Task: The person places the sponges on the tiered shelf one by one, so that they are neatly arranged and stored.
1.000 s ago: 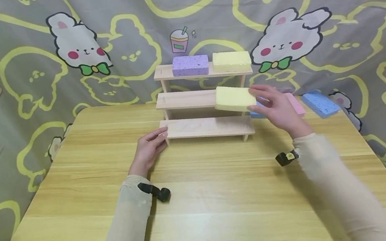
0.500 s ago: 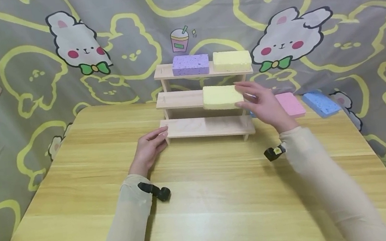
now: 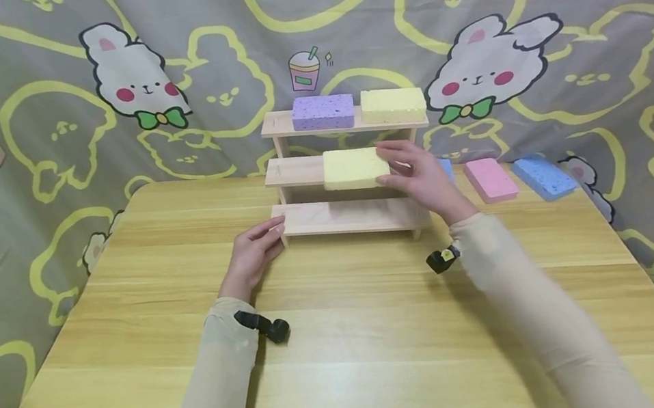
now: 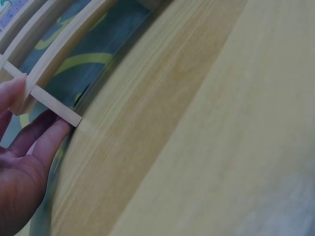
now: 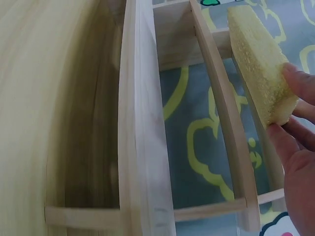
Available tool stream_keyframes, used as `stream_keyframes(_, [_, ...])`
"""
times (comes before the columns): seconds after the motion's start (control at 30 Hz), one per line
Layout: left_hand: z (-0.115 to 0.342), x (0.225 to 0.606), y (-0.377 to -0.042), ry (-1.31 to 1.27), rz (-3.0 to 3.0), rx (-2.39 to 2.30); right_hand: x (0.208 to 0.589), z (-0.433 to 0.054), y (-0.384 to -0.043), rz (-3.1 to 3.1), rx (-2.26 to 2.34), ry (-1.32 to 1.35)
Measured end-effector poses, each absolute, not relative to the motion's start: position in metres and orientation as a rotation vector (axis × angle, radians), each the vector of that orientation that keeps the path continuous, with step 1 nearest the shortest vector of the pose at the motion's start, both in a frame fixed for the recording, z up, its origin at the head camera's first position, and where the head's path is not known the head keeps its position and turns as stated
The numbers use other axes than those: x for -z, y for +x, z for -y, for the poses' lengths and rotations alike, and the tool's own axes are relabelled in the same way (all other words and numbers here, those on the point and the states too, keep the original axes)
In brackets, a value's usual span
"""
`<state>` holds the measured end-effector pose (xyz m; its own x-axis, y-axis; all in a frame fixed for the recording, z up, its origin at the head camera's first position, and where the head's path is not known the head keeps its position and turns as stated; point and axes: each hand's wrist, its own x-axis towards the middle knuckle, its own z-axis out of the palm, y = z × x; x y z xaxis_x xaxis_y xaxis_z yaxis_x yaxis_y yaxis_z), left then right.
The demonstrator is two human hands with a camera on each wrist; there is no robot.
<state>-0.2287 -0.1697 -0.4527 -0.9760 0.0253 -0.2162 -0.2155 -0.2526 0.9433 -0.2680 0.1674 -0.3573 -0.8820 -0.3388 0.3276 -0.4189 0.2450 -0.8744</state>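
Note:
In the head view my right hand (image 3: 423,182) pinches the right end of a yellow sponge (image 3: 355,168) with thumb and fingers. The sponge is in front of the middle tier of a three-tier wooden shelf (image 3: 347,217); the right wrist view has the held sponge (image 5: 258,64) raised beside the boards. My left hand (image 3: 251,252) holds the left end of the bottom tier. The left wrist view puts its thumb against the board (image 4: 49,64) and its fingers by the leg. On the top tier lie a purple sponge (image 3: 323,112) and another yellow sponge (image 3: 393,106).
To the right of the shelf, a pink sponge (image 3: 490,179) and a blue sponge (image 3: 543,176) lie flat on the wooden table (image 3: 345,339). Another blue sponge (image 3: 446,168) is mostly hidden behind my right hand. A patterned grey curtain (image 3: 221,59) hangs behind the table.
My right hand has carried the yellow sponge leftward along the middle tier, from its right end to near its centre. The pink sponge has come into full view. My left hand stays put.

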Motion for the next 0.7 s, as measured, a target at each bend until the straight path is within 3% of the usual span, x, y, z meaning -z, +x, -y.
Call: stream_keyframes(0.7, [0.169, 0.451, -0.229, -0.236, -1.823, -2.335, 0.355, -0.12, -0.277, 2.371, -1.869, 0.705])
